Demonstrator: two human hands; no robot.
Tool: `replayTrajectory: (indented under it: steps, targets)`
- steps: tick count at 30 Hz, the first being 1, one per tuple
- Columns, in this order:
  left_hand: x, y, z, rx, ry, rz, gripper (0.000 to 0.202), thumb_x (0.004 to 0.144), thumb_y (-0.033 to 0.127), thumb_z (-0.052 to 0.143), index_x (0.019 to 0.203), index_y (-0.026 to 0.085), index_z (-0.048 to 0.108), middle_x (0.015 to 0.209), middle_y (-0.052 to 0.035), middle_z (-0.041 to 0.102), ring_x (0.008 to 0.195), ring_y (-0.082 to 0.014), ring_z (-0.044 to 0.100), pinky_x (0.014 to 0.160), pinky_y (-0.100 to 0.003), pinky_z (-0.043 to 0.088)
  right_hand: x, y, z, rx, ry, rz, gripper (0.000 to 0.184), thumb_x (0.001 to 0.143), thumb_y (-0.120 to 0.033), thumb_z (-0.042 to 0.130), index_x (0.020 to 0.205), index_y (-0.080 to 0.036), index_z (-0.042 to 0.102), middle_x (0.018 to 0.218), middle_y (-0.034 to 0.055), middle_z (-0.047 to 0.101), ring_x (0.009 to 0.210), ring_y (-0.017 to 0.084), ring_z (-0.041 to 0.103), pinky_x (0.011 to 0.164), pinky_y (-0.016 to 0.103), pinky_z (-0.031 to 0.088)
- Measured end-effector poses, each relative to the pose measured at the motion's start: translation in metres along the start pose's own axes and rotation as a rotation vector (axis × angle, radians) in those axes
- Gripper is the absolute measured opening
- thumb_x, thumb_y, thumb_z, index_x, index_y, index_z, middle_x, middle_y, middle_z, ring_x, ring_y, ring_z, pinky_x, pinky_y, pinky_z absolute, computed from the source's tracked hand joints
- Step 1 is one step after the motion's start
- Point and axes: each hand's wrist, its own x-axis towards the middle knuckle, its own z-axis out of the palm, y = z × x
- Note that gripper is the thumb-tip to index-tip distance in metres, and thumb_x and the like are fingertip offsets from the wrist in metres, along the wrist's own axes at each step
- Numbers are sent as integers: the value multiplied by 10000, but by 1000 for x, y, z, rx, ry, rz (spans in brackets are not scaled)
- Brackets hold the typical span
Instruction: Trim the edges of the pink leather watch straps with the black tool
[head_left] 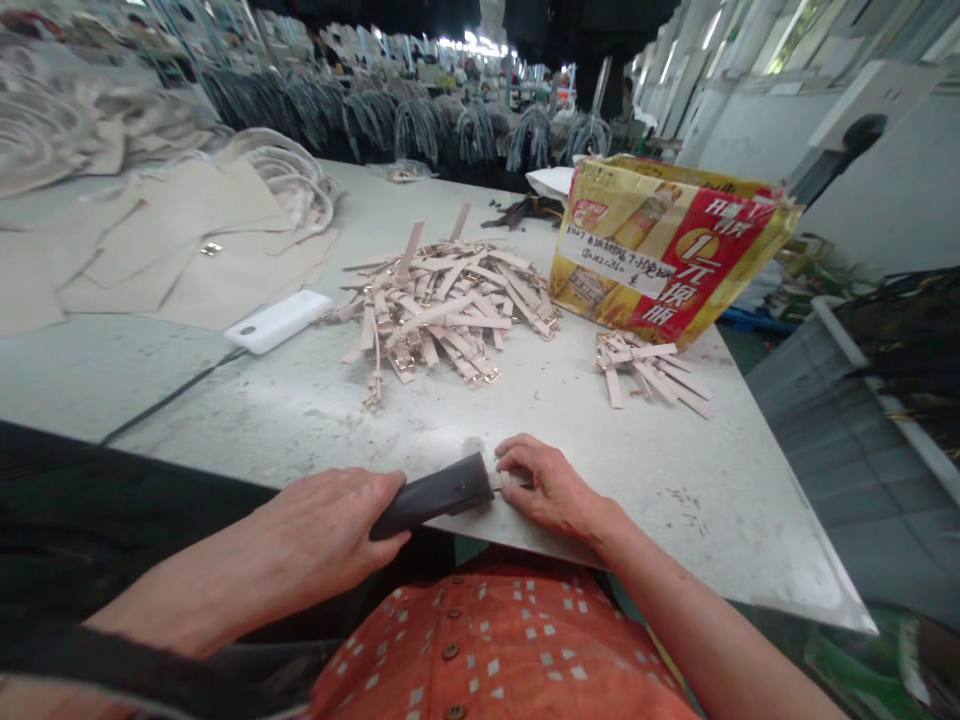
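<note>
Near the table's front edge, my left hand (pixel 345 515) is wrapped round a thick dark grey hand tool (pixel 442 492) with a blunt, squared end. I cannot make out the tool's exact kind. Its end points right, close against a small beige strap (pixel 510 481). My right hand (pixel 551 488) pinches that strap between thumb and fingers, and most of it is hidden by the hand. Beyond both hands lies a big heap of beige straps with gold buckles (pixel 442 310). To the right sits a smaller pile of similar straps (pixel 651 372).
A yellow and red cardboard box (pixel 667 250) stands at the table's right side. On the left are a white power bank (pixel 277 322) with a black cable, and flat beige panels (pixel 187 240). Black pliers-like tools (pixel 525 210) lie behind. A grey bin (pixel 847 450) stands beside the table (pixel 750 500).
</note>
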Motion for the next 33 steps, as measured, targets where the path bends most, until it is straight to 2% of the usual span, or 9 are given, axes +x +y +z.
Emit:
replayTrajectory:
  steps: [3, 8, 11, 15, 20, 24, 26, 30, 33]
  targets:
    - [-1, 1, -3, 46, -25, 12, 363, 973, 461, 619, 1165, 259, 851, 1059, -153, 918, 1042, -406, 880, 937, -475, 643, -1, 0, 2, -2, 23, 8, 253, 856, -15, 776, 1031, -197, 787, 1329, 110, 767, 1096, 240, 738, 984, 374, 602]
    - [6, 10, 0, 79, -22, 62, 345, 993, 405, 619, 1186, 222, 838, 1045, -185, 906, 1071, -444, 881, 957, -511, 647, -1, 2, 2, -3, 16, -7, 265, 852, -1, 775, 1036, -192, 795, 1354, 127, 771, 1134, 244, 758, 1003, 375, 626]
    - [9, 19, 0, 62, -5, 87, 311, 1012, 379, 634, 1195, 219, 828, 1064, -188, 906, 1078, -444, 883, 955, -509, 644, -2, 4, 0, -21, 10, -11, 296, 860, 6, 758, 1073, -192, 809, 1441, 143, 773, 1255, 269, 773, 1092, 418, 636]
    - [10, 27, -1, 39, -12, 23, 290, 1032, 375, 641, 1189, 206, 818, 1047, -185, 903, 1076, -443, 884, 915, -487, 630, -3, 8, -2, -47, 19, -13, 334, 874, 4, 752, 1128, -190, 850, 1633, 187, 709, 1454, 324, 744, 1211, 486, 622]
    - [13, 16, -3, -61, -2, -40, 300, 1030, 400, 622, 1163, 201, 803, 1086, -167, 913, 1077, -391, 882, 890, -433, 600, -3, 11, 0, -57, 59, -7, 318, 891, -29, 785, 1148, -194, 877, 1702, 222, 675, 1570, 369, 692, 1282, 544, 590]
    - [9, 0, -6, -57, 57, -99, 341, 1029, 439, 601, 1169, 201, 800, 1100, -163, 917, 1037, -369, 884, 845, -411, 581, -3, 12, 2, -63, 65, 5, 317, 891, -33, 793, 1148, -193, 888, 1713, 228, 667, 1564, 374, 702, 1270, 546, 601]
    - [5, -3, -5, -35, 38, -74, 332, 1028, 457, 601, 1146, 222, 804, 1081, -148, 919, 1009, -359, 884, 828, -407, 576, -4, 12, 3, -54, 63, 6, 329, 893, -31, 786, 1154, -203, 892, 1705, 210, 677, 1533, 363, 725, 1252, 535, 615]
    - [2, 1, 3, 53, -1, -4, 307, 1004, 435, 629, 1150, 246, 823, 1022, -144, 912, 1011, -387, 883, 849, -434, 595, -5, 11, 2, -32, 50, 5, 331, 896, -31, 778, 1152, -205, 895, 1682, 196, 698, 1485, 347, 755, 1217, 513, 639]
    - [7, 9, 8, 7, 84, 35, 271, 944, 416, 709, 1118, 253, 838, 981, -139, 901, 1001, -393, 879, 880, -443, 616, -4, 11, 1, -30, 36, 2, 332, 892, -31, 773, 1152, -196, 896, 1673, 202, 707, 1489, 350, 753, 1221, 512, 638]
